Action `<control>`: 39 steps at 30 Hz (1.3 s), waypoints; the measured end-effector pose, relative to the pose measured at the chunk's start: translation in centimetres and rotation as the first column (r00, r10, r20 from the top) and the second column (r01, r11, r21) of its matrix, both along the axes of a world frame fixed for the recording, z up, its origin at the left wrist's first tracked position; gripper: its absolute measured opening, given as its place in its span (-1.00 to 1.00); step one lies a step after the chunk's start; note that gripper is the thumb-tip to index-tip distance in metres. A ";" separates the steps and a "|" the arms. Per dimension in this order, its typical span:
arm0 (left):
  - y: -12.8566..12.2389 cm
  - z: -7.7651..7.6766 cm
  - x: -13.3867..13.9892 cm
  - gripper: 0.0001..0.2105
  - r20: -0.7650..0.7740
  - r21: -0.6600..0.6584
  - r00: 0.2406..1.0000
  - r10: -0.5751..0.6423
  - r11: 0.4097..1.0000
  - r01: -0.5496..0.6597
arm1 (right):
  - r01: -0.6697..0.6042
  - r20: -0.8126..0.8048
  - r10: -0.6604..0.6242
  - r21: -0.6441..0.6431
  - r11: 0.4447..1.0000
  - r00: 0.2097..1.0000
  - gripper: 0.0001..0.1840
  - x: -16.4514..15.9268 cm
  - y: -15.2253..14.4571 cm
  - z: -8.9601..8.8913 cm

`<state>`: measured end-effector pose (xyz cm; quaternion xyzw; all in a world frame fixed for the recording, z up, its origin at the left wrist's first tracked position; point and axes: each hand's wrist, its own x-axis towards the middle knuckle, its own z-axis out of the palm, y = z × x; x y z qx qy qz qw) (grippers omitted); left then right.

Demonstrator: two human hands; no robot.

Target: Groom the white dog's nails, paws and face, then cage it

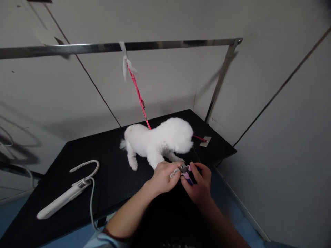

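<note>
My L hand (164, 177) is clamped round a paw (174, 173) of the white dog (160, 137), toes poking out by my thumb; my R hand (200, 184) is closed on the handles of the purple & dark-blue clippers (188, 175), metal end right at the paw, can't tell if it's on a nail. Dog's on the blk table (106, 151), head to the R. Pink lead (137, 88) runs from dog up to a white cloth (124, 57) knotted on the metal rail (165, 45), in front of the pale wall (162, 75) w/ dark seams. White corded tool (62, 201) w/ curved end lies on table's L side; flat plate w/ red handle (205, 141) on the R. Blue floor (230, 199) shows below; light's dim.
</note>
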<state>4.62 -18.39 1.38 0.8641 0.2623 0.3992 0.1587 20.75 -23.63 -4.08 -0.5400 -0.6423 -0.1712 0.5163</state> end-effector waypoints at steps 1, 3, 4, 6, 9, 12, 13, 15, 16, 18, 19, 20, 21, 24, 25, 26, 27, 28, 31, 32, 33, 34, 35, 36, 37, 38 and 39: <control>0.0 0.0 0.0 -0.79 -0.006 0.006 1.000 0.008 1.000 -0.008 | 0.031 0.026 -0.031 0.020 0.999 0.999 -0.46 0.1 0.1 0.1; 0.0 0.1 0.1 -0.78 -0.018 0.013 1.000 0.026 1.000 -0.026 | 0.089 0.078 -0.095 0.070 0.994 0.992 -0.50 0.3 0.4 0.1; -0.1 0.3 0.1 -0.77 -0.026 0.017 0.999 0.033 0.999 -0.032 | 0.112 0.098 -0.122 0.100 0.989 0.988 -0.52 0.4 0.5 0.1; -0.1 0.6 0.1 -0.75 -0.049 0.025 0.998 0.033 0.999 -0.031 | 0.132 0.120 -0.151 0.156 0.979 0.981 -0.53 0.5 0.8 0.0; -0.3 1.2 0.0 -0.74 -0.056 0.038 0.998 -0.008 0.999 0.011 | 0.126 0.106 -0.149 0.196 0.972 0.983 -0.50 0.6 1.0 -0.3; -0.4 1.6 0.0 -0.77 -0.035 0.047 0.998 -0.055 0.997 0.057 | 0.123 0.082 -0.141 0.197 0.973 0.987 -0.45 0.5 0.9 -0.4; -0.4 1.7 0.1 -0.79 -0.025 0.047 0.998 -0.063 0.997 0.064 | 0.126 0.078 -0.144 0.200 0.972 0.986 -0.44 0.4 0.9 -0.5; -0.6 1.8 0.4 -0.79 0.009 0.048 0.999 -0.033 0.998 0.033 | 0.141 0.070 -0.159 0.208 0.968 0.985 -0.42 0.3 0.9 -0.4; -0.6 1.8 0.6 -0.77 0.026 0.045 1.000 0.003 0.999 -0.004 | 0.151 0.068 -0.169 0.210 0.966 0.983 -0.42 0.3 0.9 -0.4; -0.9 1.8 1.1 -0.73 0.054 0.040 0.994 0.095 0.994 -0.097 | 0.158 0.081 -0.177 0.206 0.966 0.981 -0.43 0.3 0.9 -0.3; -1.0 1.8 1.3 -0.71 0.060 0.037 0.990 0.130 0.991 -0.132 | 0.152 0.093 -0.174 0.203 0.967 0.980 -0.44 0.3 0.9 -0.3; -1.1 1.8 1.4 -0.71 0.061 0.034 0.986 0.154 0.987 -0.156 | 0.146 0.102 -0.169 0.205 0.968 0.980 -0.45 0.3 0.8 -0.3; -1.2 1.9 1.6 -0.71 0.061 0.033 0.983 0.171 0.984 -0.173 | 0.140 0.107 -0.164 0.209 0.968 0.981 -0.46 0.4 0.8 -0.3; -1.4 2.0 1.9 -0.70 0.062 0.027 0.975 0.214 0.976 -0.216 | 0.134 0.114 -0.161 0.212 0.968 0.980 -0.50 0.4 0.6 0.0; -1.5 2.0 1.9 -0.69 0.060 0.020 0.972 0.229 0.973 -0.230 | 0.134 0.120 -0.161 0.208 0.969 0.980 -0.51 0.4 0.6 0.1; -1.5 2.0 2.0 -0.69 0.058 0.012 0.968 0.243 0.970 -0.244 | 0.133 0.129 -0.162 0.207 0.969 0.978 -0.53 0.4 0.5 0.2; -1.5 2.0 2.1 -0.69 0.054 0.004 0.965 0.256 0.967 -0.256 | 0.133 0.140 -0.164 0.207 0.969 0.977 -0.55 0.5 0.5 0.3; -1.5 2.0 2.1 -0.69 0.050 -0.004 0.963 0.266 0.964 -0.266 | 0.132 0.151 -0.165 0.207 0.969 0.975 -0.58 0.5 0.5 0.4; -1.4 2.0 2.0 -0.69 0.029 -0.007 0.968 0.251 0.968 -0.251 | 0.101 0.183 -0.135 0.183 0.978 0.974 -0.61 0.9 0.3 0.6; -1.4 2.0 1.8 -0.70 0.018 0.001 0.974 0.226 0.974 -0.226 | 0.081 0.184 -0.113 0.170 0.982 0.976 -0.60 0.9 0.3 0.6; -1.3 2.0 1.6 -0.70 0.005 0.014 0.981 0.192 0.981 -0.193 | 0.060 0.178 -0.088 0.157 0.986 0.980 -0.59 1.0 0.2 0.7; -1.2 2.1 1.4 -0.71 -0.007 0.029 0.988 0.152 0.988 -0.152 | 0.041 0.168 -0.066 0.148 0.988 0.984 -0.58 1.0 0.1 0.8; -1.1 2.1 1.2 -0.72 -0.015 0.044 0.994 0.111 0.993 -0.110 | 0.024 0.156 -0.047 0.144 0.989 0.987 -0.58 1.0 0.1 0.9; -1.0 2.1 1.0 -0.74 -0.018 0.058 0.997 0.073 0.996 -0.072 | 0.009 0.147 -0.030 0.140 0.990 0.989 -0.58 0.9 0.0 1.0; -0.9 2.1 0.8 -0.76 -0.013 0.074 0.999 0.041 0.996 -0.040 | -0.008 0.139 -0.011 0.135 0.991 0.990 -0.60 0.7 -0.1 1.2; -0.9 2.0 0.6 -0.77 -0.004 0.089 1.000 0.016 0.996 -0.015 | -0.023 0.131 0.006 0.131 0.991 0.991 -0.61 0.6 -0.2 1.4; -0.8 2.0 0.4 -0.79 0.003 0.101 1.000 0.000 0.995 0.000 | -0.038 0.122 0.023 0.126 0.991 0.992 -0.62 0.4 -0.2 1.6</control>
